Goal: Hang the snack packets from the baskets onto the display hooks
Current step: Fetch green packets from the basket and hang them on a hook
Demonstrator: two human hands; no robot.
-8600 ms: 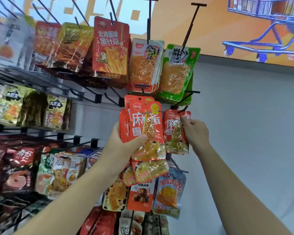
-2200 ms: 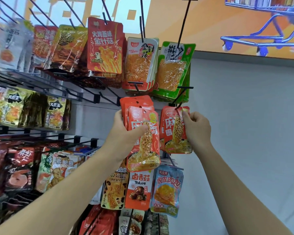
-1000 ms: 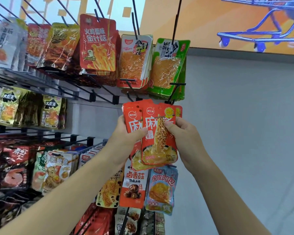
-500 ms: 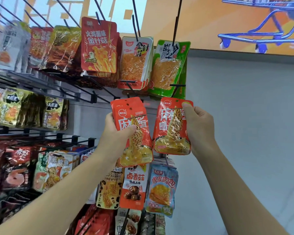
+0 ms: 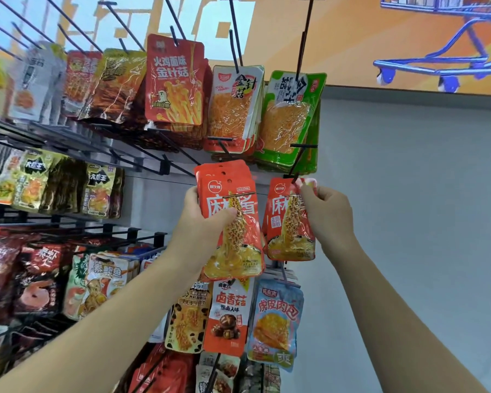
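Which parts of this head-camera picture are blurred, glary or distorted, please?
In the head view, the far-left packets smear into blur, while the orange stack in the left hand and the single packet pinched by the right hand are sharp; also in the head view, light glints on the green packets, and the wide lens fans the hook rods outward.

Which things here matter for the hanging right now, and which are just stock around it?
In the job: left hand, gripping the orange packet stack; right hand, pinching the single orange packet at the black hook.
Just around: green packets; red mushroom packets; blue packet; trolley mural.
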